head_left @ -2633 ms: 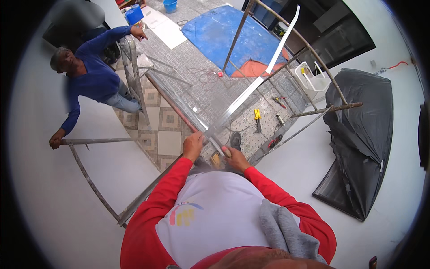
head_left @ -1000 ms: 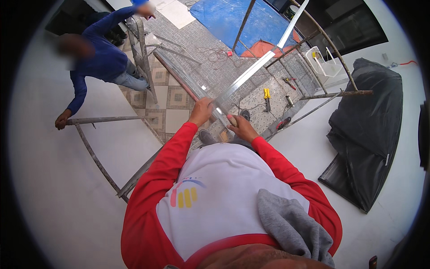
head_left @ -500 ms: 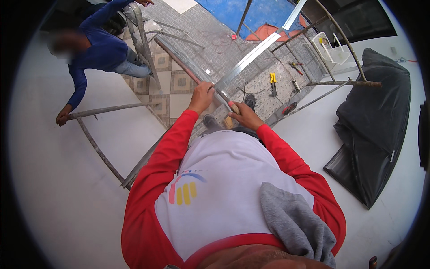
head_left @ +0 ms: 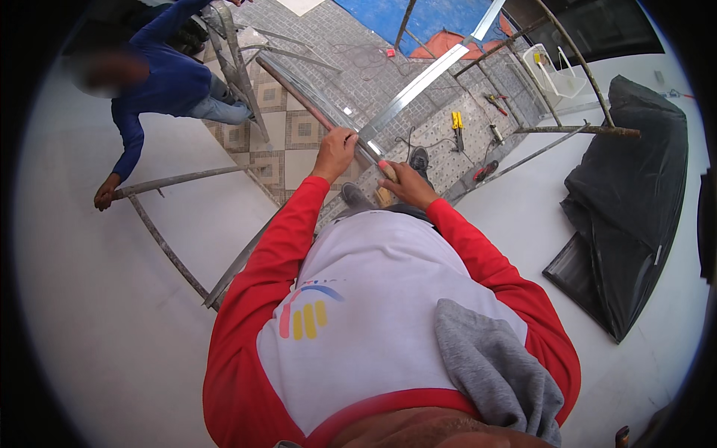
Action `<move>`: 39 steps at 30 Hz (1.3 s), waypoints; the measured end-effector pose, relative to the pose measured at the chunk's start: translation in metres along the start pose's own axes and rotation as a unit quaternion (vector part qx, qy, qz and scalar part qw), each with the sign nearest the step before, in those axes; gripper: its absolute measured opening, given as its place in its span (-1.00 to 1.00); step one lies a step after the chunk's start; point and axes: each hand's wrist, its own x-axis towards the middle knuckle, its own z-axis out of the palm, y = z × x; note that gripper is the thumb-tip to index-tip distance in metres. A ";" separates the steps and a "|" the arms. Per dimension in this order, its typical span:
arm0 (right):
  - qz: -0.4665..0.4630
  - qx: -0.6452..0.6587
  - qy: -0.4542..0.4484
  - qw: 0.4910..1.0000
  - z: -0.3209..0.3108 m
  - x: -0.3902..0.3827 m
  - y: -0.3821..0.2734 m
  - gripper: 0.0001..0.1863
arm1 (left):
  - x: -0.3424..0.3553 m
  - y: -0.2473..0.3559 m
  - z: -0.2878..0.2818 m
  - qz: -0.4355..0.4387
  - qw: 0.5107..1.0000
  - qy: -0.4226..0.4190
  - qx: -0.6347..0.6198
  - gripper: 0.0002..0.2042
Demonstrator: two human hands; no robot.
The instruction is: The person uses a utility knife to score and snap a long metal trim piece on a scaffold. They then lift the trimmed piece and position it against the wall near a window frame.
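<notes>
My left hand (head_left: pixel 335 154) is closed on the end area of a long silver metal profile (head_left: pixel 418 84), which slants up to the right. My right hand (head_left: pixel 406 182) is wrapped round the worn, red-ended handle (head_left: pixel 387 169) of a tool; its working part is hard to make out. Both hands are near a long reddish-brown bar with silver metal alongside (head_left: pixel 302 101), running up to the left. Beyond my right hand lie a yellow-handled tool (head_left: pixel 457 128), red-handled pliers (head_left: pixel 496 104), a silver cylinder (head_left: pixel 495 134) and a dark red-marked tool (head_left: pixel 485 172) on a perforated board.
A co-worker in blue (head_left: pixel 168 78) grips metal scaffolding (head_left: pixel 179 181) at the left, beside an aluminium ladder (head_left: pixel 239 67). More tube frames (head_left: pixel 579 63) stand at the right, near a white chair (head_left: pixel 556 75), black sheeting (head_left: pixel 620 201) and a blue tarp (head_left: pixel 403 15). Cables cross the tiles.
The view has shifted, so the hands and surroundings sit higher in the frame. Both hands keep their grips at the metal junction. The co-worker's head has lowered slightly.
</notes>
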 end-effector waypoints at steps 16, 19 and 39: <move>-0.083 0.018 0.227 0.970 0.013 0.002 -0.006 -0.54 | 0.005 -0.002 -0.008 -0.006 1.000 -0.006 0.022 -0.80; -0.088 0.053 0.221 0.970 0.019 0.008 0.006 -0.51 | 0.008 -0.008 -0.012 -0.035 0.999 -0.032 -0.009 -0.80; -0.124 0.055 0.220 0.966 -0.001 0.008 0.000 -0.40 | 0.018 0.010 -0.015 0.000 1.000 0.024 0.001 -0.83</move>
